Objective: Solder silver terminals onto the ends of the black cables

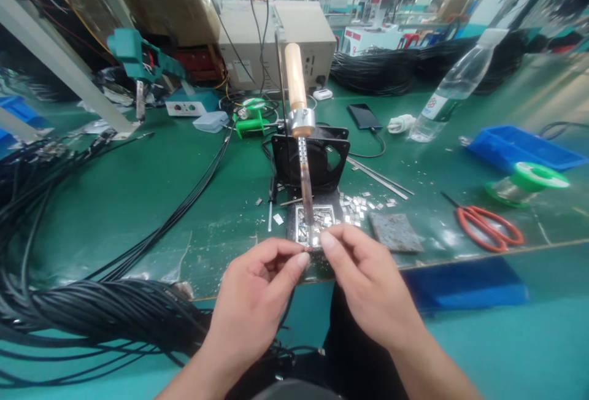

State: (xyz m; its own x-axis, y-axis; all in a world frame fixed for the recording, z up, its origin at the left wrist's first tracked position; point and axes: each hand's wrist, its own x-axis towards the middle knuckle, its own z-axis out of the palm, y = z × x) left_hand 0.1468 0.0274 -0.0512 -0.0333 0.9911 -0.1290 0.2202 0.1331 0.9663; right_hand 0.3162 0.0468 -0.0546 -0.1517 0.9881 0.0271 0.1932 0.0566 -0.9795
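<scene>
A soldering iron with a wooden handle is clamped upright, tip down, over a small tray of metal pieces. My left hand is in front of the tip, thumb and forefinger pinching the end of a thin black cable; a small reddish bit shows at its fingertips. Close beside it on the right, my right hand is closed in a pinch near the iron's tip. What it holds is too small to make out. Loose metal pieces lie scattered right of the tray.
A black fan frame stands behind the iron. To the right are a grey block, orange-handled scissors, a solder spool, a blue bin and a plastic bottle. Black cables hang over the left edge.
</scene>
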